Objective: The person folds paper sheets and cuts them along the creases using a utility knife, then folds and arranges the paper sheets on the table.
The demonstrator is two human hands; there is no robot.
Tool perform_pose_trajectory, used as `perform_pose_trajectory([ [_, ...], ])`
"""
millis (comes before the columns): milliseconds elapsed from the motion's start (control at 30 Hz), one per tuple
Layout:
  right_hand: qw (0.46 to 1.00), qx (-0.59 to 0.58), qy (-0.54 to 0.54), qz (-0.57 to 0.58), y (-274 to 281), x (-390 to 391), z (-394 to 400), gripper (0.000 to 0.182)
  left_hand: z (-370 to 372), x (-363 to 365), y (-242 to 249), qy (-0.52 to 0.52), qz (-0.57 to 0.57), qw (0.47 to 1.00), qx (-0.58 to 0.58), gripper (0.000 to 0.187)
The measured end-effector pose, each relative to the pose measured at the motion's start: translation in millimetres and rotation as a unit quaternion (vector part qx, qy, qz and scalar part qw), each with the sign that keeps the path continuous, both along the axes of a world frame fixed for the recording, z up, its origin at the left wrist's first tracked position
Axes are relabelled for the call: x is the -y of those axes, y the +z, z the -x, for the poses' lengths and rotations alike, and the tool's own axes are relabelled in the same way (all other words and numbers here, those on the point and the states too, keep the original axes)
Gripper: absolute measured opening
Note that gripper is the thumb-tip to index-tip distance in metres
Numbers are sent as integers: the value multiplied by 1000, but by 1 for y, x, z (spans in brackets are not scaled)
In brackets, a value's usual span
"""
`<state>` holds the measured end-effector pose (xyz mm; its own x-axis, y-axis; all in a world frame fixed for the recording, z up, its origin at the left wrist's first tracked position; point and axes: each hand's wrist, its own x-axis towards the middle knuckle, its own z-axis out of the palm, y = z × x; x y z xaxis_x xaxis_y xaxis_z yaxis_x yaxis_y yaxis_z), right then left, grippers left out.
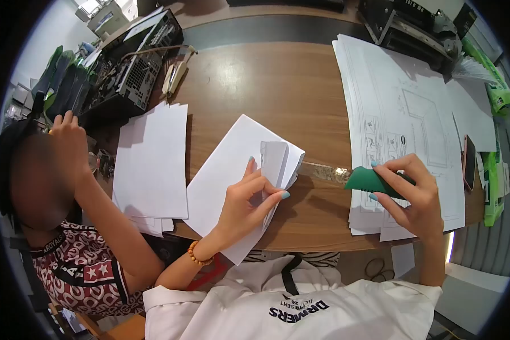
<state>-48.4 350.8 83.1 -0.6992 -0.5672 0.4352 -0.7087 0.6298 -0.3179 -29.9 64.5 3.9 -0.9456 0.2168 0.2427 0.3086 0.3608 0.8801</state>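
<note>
My left hand (249, 204) pinches a folded white paper flap (273, 161) between thumb and fingers. Under it, a white paper stack (226, 164) lies slanted on the table, overhanging the front edge. My right hand (411, 195) is closed around the green handle of what looks like a knife (374, 181), held above the table's right side. From the handle a flat, shiny, blade-like strip (326, 171) points left to the folded edge of the paper. The paper hides the strip's far end.
Loose white sheets (153, 164) lie at left, and printed drawings (402, 130) at right. An open computer case (133, 73) stands back left. A phone (468, 161) rests at the right edge. Another person's arm (107, 209) reaches in at left.
</note>
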Motion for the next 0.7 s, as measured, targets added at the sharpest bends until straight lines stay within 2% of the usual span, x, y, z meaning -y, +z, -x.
perform_pose_trajectory([
  [167,999,-11,22,-32,10,7,2,32,-1,0,1,-6,49,999,-1,12],
  [233,999,-7,20,-46,11,7,5,32,0,-2,0,-5,35,999,-1,13],
  [300,998,21,22,-63,10,5,5,40,0,-1,3,-2,40,999,1,14],
  [433,996,26,20,-82,5,6,5,41,-1,-3,0,2,46,999,-10,15],
  [500,995,17,0,-98,3,12,3,33,-1,-5,0,-4,121,992,-35,17],
  [633,997,32,-6,-77,-15,16,-8,36,-4,-11,0,-27,156,984,-83,19],
  [700,997,-4,-29,-65,-23,14,-14,37,-2,-10,4,-41,193,976,-96,20],
])
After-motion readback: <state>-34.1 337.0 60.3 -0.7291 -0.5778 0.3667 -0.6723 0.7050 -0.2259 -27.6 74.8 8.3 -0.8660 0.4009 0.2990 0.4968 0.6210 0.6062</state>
